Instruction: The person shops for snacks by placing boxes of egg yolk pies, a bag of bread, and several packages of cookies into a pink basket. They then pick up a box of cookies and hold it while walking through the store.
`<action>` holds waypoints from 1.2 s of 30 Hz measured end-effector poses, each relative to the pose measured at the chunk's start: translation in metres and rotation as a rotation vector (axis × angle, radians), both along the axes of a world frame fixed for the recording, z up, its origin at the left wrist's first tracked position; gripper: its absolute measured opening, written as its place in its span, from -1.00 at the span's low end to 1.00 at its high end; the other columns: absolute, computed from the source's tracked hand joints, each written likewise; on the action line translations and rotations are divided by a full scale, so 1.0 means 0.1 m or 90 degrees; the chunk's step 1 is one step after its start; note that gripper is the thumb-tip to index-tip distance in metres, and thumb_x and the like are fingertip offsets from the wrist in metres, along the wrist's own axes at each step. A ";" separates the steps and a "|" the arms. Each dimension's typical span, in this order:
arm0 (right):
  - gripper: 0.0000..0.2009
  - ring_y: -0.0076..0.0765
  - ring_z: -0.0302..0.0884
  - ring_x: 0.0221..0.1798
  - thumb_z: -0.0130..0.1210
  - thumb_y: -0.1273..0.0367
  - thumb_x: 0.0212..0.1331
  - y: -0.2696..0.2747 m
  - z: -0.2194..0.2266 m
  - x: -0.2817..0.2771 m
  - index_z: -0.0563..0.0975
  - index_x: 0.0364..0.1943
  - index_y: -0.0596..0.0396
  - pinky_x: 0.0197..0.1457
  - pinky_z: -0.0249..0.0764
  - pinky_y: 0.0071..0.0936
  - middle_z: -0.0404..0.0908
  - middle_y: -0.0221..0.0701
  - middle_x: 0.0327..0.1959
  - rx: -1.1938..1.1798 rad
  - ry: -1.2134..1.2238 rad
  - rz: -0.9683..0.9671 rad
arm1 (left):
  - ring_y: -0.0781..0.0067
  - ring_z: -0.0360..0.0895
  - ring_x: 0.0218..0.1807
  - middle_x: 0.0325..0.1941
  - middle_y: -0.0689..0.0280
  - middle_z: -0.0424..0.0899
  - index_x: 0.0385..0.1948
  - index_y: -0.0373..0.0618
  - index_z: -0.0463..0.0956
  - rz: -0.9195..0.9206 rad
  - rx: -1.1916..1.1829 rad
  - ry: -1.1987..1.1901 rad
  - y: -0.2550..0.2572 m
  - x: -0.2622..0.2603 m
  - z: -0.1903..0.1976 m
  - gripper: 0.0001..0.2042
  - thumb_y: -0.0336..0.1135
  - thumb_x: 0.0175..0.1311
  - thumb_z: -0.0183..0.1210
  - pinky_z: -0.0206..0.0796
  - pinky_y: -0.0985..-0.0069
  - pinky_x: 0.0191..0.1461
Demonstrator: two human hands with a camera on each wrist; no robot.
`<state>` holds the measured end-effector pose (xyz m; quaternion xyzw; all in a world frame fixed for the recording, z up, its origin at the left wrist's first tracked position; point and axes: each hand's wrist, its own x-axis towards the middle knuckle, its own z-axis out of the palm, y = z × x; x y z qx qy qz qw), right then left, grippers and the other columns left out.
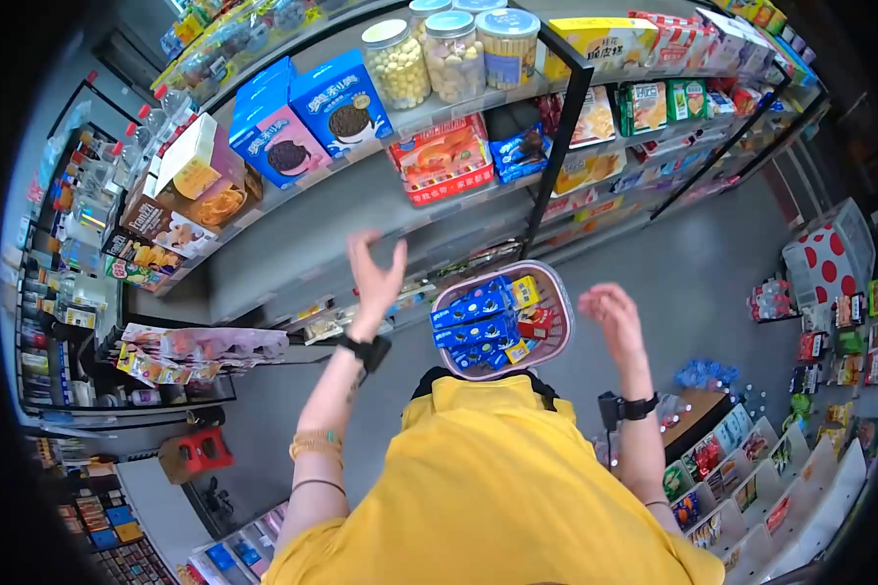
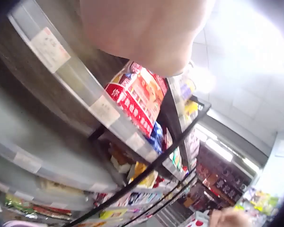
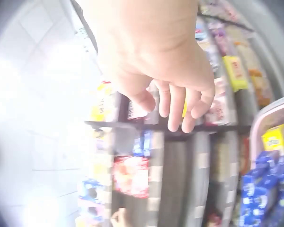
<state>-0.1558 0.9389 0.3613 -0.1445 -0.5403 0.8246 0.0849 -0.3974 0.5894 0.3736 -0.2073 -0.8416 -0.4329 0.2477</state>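
My left hand [image 1: 376, 278] reaches toward the shelf with thumb and fingers spread, holding nothing. Behind it lies a bare stretch of shelf board [image 1: 302, 249], left of a red snack package [image 1: 444, 161] with white lettering. To the right of the basket my right hand [image 1: 613, 314] hangs in the air, its fingers loosely bent and empty. A pink-rimmed basket [image 1: 562, 322] stands between the hands, in front of my body. Inside it are several blue packs [image 1: 473, 331], yellow boxes [image 1: 525, 291] and a red pack [image 1: 535, 323].
Blue and pink cookie boxes [image 1: 341, 105] stand on the shelf at upper left, beside lidded jars [image 1: 454, 58]. A black shelf post [image 1: 563, 136] rises right of the red package. Grey floor [image 1: 673, 283] extends to the right, with a polka-dot bin [image 1: 829, 258] beyond.
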 end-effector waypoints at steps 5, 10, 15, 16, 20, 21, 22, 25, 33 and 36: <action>-0.55 -0.04 0.58 0.00 0.10 0.05 0.25 -0.45 1.69 -0.38 0.46 -0.09 0.21 0.11 0.47 -0.18 0.61 -0.03 -0.12 -0.049 0.415 0.289 | 0.15 0.59 -0.06 -0.11 0.07 0.61 -0.06 -0.20 0.45 -0.191 -0.230 -0.490 -0.81 1.08 -1.12 -0.61 -0.18 0.18 0.27 0.41 0.26 0.02; -0.70 0.07 0.47 -0.03 0.01 0.09 0.35 -1.05 2.34 -0.57 0.46 -0.16 0.03 0.00 0.47 -0.12 0.63 -0.15 -0.09 -0.210 0.782 0.384 | 0.11 0.64 -0.04 -0.09 0.04 0.68 -0.01 -0.23 0.53 0.163 -0.258 -0.769 -2.17 2.49 -2.93 -0.55 -0.07 0.18 0.23 0.42 0.27 0.09; -0.78 -0.08 0.34 0.13 -0.12 0.13 0.39 -1.49 2.33 -0.61 0.38 -0.07 -0.10 0.29 0.30 -0.12 0.60 -0.30 0.01 -0.335 0.929 0.312 | 0.37 0.50 -0.52 -0.47 0.24 0.61 -0.26 -0.23 0.56 0.516 0.198 -1.087 -2.58 3.93 -3.08 -0.71 -0.16 0.22 0.20 0.27 0.38 -0.49; -0.78 -0.07 0.33 0.15 -0.13 0.13 0.40 -1.48 2.31 -0.57 0.36 -0.05 -0.12 0.34 0.26 -0.08 0.59 -0.31 0.03 -0.345 0.913 0.313 | 0.40 0.47 -0.54 -0.50 0.27 0.59 -0.29 -0.22 0.56 0.510 0.215 -1.098 -2.55 4.10 -3.01 -0.72 -0.16 0.22 0.19 0.23 0.42 -0.53; -0.90 0.04 0.48 0.08 -0.14 0.29 0.40 -0.87 2.46 -0.52 0.36 -0.17 -0.04 0.01 0.38 -0.10 0.64 -0.35 -0.12 -0.327 0.703 0.504 | 0.43 0.47 -0.54 -0.52 0.29 0.57 -0.34 -0.23 0.57 0.444 0.180 -1.084 -2.66 4.62 -3.56 -0.72 -0.15 0.20 0.21 0.21 0.44 -0.54; -0.92 0.04 0.50 0.08 -0.15 0.32 0.40 -0.80 2.42 -0.50 0.36 -0.18 -0.04 -0.04 0.40 -0.10 0.64 -0.37 -0.15 -0.338 0.674 0.534 | 0.46 0.47 -0.50 -0.53 0.29 0.56 -0.36 -0.21 0.58 0.389 0.108 -1.097 -2.56 4.54 -3.44 -0.72 -0.14 0.17 0.24 0.24 0.44 -0.49; -0.94 0.05 0.52 0.08 -0.15 0.35 0.40 -0.72 2.39 -0.47 0.35 -0.19 -0.03 -0.09 0.41 -0.11 0.64 -0.39 -0.17 -0.350 0.643 0.562 | 0.37 0.56 -0.35 -0.44 0.23 0.64 -0.34 -0.25 0.59 0.387 0.095 -1.062 -2.46 4.49 -3.45 -0.70 -0.15 0.16 0.24 0.37 0.38 -0.29; -0.95 0.02 0.52 0.10 -0.16 0.39 0.39 -0.61 2.25 -0.37 0.34 -0.16 -0.05 -0.11 0.40 -0.13 0.62 -0.44 -0.19 -0.400 0.632 0.581 | 0.21 0.61 -0.08 -0.16 0.07 0.70 -0.22 -0.34 0.58 0.360 0.055 -0.978 -2.36 4.29 -3.76 -0.64 -0.17 0.15 0.28 0.39 0.35 0.07; -0.71 -0.05 0.48 0.00 0.02 0.12 0.32 -0.50 1.72 -0.68 0.46 -0.08 0.02 0.01 0.44 -0.14 0.53 -0.19 0.07 -0.268 0.542 0.426 | 0.18 0.63 -0.15 -0.25 0.10 0.70 -0.24 -0.22 0.61 0.436 -0.043 -0.871 -1.70 3.81 -3.25 -0.66 -0.12 0.12 0.28 0.42 0.33 0.04; -0.76 -0.30 0.43 0.20 -0.04 0.31 0.38 -0.15 0.69 -0.89 0.47 -0.02 0.16 0.21 0.39 -0.37 0.44 -0.13 0.23 -0.035 0.203 0.397 | 0.17 0.63 -0.14 -0.24 0.10 0.71 -0.23 -0.22 0.61 0.451 -0.034 -0.895 -1.61 4.04 -3.20 -0.66 -0.12 0.11 0.28 0.43 0.32 0.04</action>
